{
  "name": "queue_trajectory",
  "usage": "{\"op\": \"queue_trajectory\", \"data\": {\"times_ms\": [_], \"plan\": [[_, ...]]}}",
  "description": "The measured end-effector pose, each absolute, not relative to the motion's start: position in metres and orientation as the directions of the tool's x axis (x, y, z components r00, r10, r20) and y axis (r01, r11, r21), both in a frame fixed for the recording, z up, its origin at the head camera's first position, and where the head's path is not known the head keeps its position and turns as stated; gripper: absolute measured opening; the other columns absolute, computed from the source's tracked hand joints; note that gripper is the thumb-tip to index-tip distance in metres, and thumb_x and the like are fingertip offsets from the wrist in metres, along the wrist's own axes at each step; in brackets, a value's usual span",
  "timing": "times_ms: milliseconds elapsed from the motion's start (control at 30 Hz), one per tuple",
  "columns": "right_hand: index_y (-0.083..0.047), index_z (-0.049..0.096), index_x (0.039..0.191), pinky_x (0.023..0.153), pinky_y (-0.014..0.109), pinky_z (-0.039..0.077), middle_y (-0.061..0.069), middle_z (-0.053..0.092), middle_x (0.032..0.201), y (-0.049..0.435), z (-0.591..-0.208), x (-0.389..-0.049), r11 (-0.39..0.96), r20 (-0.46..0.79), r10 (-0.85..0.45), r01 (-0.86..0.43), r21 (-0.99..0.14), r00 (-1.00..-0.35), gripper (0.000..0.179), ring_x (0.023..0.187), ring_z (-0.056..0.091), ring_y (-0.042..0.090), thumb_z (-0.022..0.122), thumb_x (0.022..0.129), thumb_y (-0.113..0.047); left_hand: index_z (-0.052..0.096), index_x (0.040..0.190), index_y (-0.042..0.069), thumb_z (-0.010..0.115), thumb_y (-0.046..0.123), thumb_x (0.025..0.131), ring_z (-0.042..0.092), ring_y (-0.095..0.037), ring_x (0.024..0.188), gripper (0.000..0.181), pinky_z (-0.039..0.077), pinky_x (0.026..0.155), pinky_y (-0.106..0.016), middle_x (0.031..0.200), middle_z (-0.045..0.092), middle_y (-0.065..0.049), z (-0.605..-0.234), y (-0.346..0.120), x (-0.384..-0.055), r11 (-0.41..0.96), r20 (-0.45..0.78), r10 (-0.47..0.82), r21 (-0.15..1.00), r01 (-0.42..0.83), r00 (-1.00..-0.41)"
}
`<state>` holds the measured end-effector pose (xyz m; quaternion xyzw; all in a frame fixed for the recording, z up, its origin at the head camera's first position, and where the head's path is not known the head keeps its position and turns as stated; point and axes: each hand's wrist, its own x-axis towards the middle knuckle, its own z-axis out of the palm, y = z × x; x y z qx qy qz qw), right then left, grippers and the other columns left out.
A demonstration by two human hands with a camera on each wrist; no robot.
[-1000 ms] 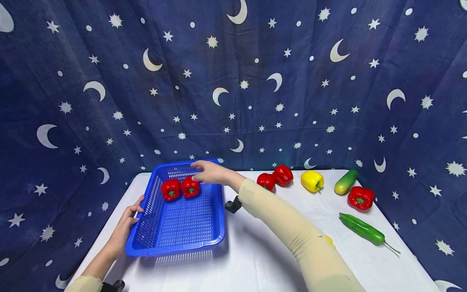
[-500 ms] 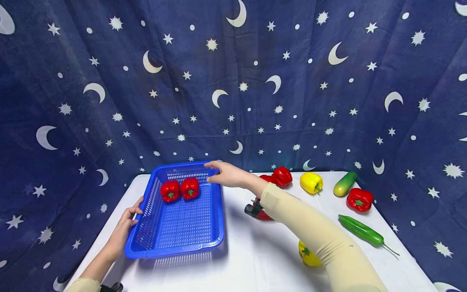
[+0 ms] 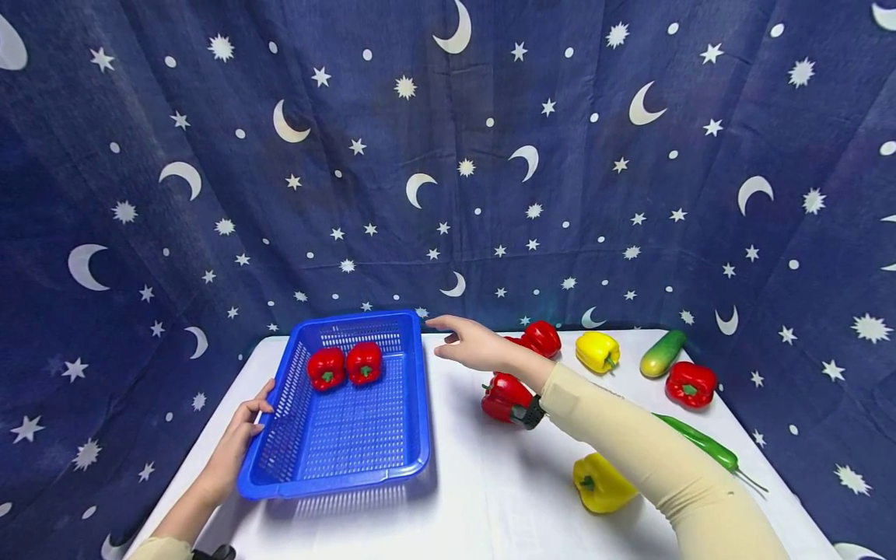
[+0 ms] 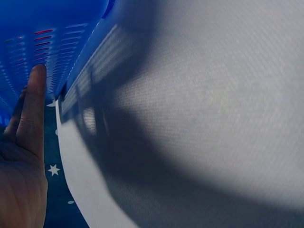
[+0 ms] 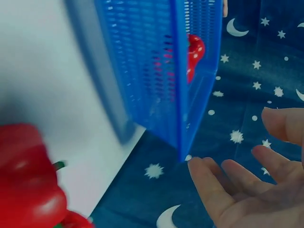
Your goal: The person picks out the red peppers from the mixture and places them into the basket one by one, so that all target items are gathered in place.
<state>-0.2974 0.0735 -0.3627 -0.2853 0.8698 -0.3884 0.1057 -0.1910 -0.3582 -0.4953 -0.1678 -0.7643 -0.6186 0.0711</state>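
A blue plastic basket (image 3: 353, 412) stands at the left of the white-covered table, with two red bell peppers (image 3: 365, 363) inside near its back. My left hand (image 3: 234, 435) holds the basket's left rim; the left wrist view shows its fingers (image 4: 34, 102) stretched against the outer slotted wall. My right hand (image 3: 472, 344), holding nothing, hovers just right of the basket's back corner with thumb and fingers apart. Under the right wrist lies a red bell pepper (image 3: 502, 395), partly covered by the black wrist camera. Behind the hand, another red bell pepper (image 3: 542, 339) partly shows.
Farther right lie a yellow bell pepper (image 3: 598, 351), a green-yellow cucumber-like vegetable (image 3: 662, 354), a red bell pepper (image 3: 691, 385) and a long green chili (image 3: 703, 442). A second yellow bell pepper (image 3: 602, 484) sits near the front. A starry blue curtain (image 3: 455, 194) hangs behind the table.
My right hand has moved right, from above the peppers in the basket to outside its right rim. The left hand and the basket have stayed in place.
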Motion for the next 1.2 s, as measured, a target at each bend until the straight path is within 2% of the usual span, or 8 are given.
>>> {"op": "queue_trajectory", "data": {"times_ms": [200,667,833,1000,1200], "plan": [[-0.013,0.048,0.151,0.099,0.047,0.050,0.013,0.051,0.150,0.099,-0.374,-0.294,0.564,0.048,-0.528,-0.392,-0.727,-0.848,0.057,0.131,0.054,0.030,0.065,0.097,-0.020,0.036,0.119,-0.007,0.027,-0.007,0.098,0.019,0.008,0.145,0.023,0.022,0.104,-0.014,0.170,0.013,-0.013,-0.496,-0.358,-0.191,0.193,0.310,0.160,0.921,0.337,-0.937],[-0.009,0.049,0.149,0.102,0.051,0.047,0.015,0.056,0.145,0.147,-0.406,-0.285,0.622,0.035,-0.475,-0.364,-0.693,-0.879,0.063,0.132,0.053,0.037,0.073,0.092,-0.018,0.034,0.118,-0.010,0.026,-0.009,0.099,0.019,0.006,0.146,0.022,0.021,0.104,-0.014,0.171,0.018,-0.004,-0.492,-0.355,-0.189,0.139,0.350,0.184,0.916,0.377,-0.918],[-0.005,0.049,0.148,0.098,0.051,0.050,0.018,0.056,0.142,0.160,-0.417,-0.281,0.636,0.022,-0.457,-0.344,-0.691,-0.889,0.066,0.129,0.053,0.039,0.076,0.089,-0.016,0.035,0.118,-0.009,0.027,-0.008,0.098,0.021,0.007,0.145,0.021,0.022,0.103,-0.015,0.170,0.020,-0.003,-0.493,-0.355,-0.189,0.141,0.346,0.173,0.918,0.371,-0.922],[0.001,0.049,0.146,0.101,0.051,0.047,0.021,0.057,0.140,0.170,-0.425,-0.277,0.633,0.034,-0.454,-0.349,-0.691,-0.891,0.065,0.124,0.055,0.039,0.077,0.089,-0.013,0.036,0.118,-0.008,0.027,-0.009,0.098,0.022,0.007,0.145,0.022,0.021,0.104,-0.015,0.170,0.020,-0.003,-0.492,-0.355,-0.190,0.133,0.344,0.172,0.920,0.368,-0.923],[0.000,0.050,0.145,0.101,0.052,0.047,0.020,0.057,0.140,0.179,-0.436,-0.275,0.661,0.002,-0.425,-0.312,-0.683,-0.905,0.068,0.124,0.054,0.040,0.080,0.086,-0.016,0.036,0.118,-0.008,0.027,-0.009,0.098,0.022,0.008,0.144,0.022,0.022,0.103,-0.015,0.170,0.020,-0.004,-0.493,-0.355,-0.190,0.141,0.343,0.173,0.919,0.367,-0.923]]}}
